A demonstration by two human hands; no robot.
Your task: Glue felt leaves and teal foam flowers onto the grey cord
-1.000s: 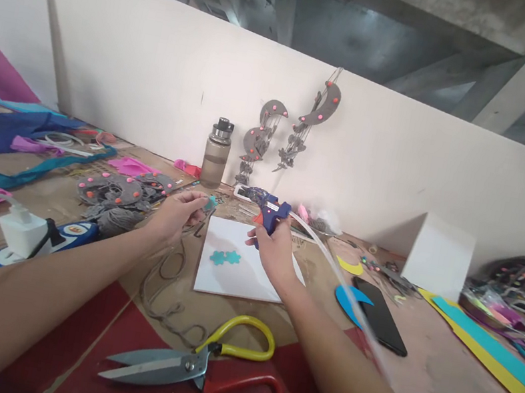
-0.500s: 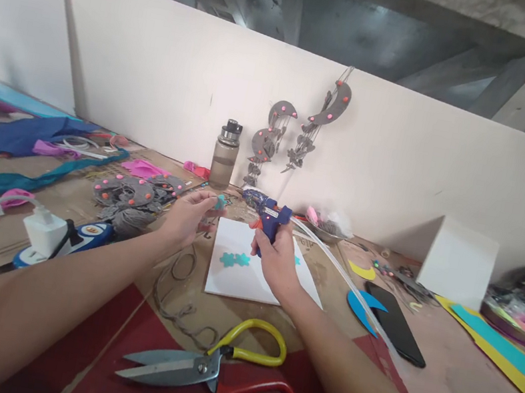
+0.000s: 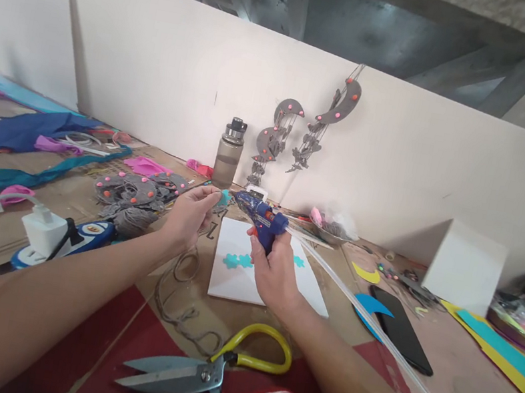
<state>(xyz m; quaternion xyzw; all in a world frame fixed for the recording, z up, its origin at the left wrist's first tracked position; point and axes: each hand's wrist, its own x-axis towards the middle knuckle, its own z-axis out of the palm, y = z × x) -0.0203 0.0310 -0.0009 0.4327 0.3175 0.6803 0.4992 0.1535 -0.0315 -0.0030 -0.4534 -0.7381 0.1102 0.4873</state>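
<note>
blue glue gun point(image 3: 261, 218) | teal flower cutout point(image 3: 224, 198) | white sheet point(image 3: 237, 280) (teal flowers) | yellow-and-red scissors point(image 3: 220, 379)

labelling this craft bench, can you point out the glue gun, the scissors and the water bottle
glue gun point(image 3: 264, 219), head view, on its blue body above the right hand
scissors point(image 3: 174, 375), head view, on the steel blades
water bottle point(image 3: 226, 162), head view, on its brownish body

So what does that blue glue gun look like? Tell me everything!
The glue gun is small, with a blue plastic-looking body, an orange trigger and a dark tip. The right hand grips its handle and holds it up above the white sheet, tilted, so the tip points left toward a little teal piece pinched in the left hand. Whether the tip touches that piece I cannot tell. A long clear glue stick sticks out the back, slanting down to the right.
</note>
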